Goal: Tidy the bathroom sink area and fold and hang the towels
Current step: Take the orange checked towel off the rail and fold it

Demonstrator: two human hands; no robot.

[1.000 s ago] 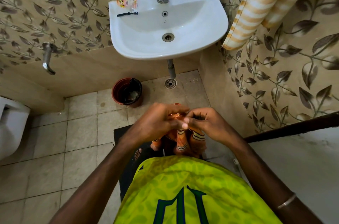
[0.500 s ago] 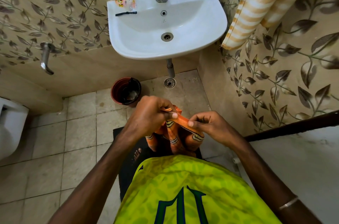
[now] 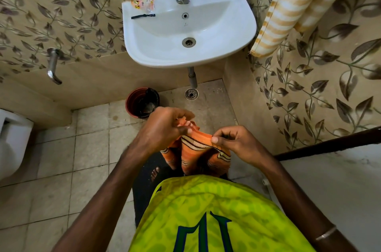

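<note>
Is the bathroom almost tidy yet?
Not yet. One striped towel already hangs on the wall. Both hands, left hand and right hand, pinch the orange towel, unfolded. Small packets and a black razor sit on the sink rim.

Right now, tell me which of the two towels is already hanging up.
The yellow-and-white striped towel hangs on the right wall beside the sink. The orange striped towel is gripped in both hands.

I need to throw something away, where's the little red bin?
In the head view, the red bin stands on the floor against the wall, below the left side of the sink, just left of the floor drain.
</note>
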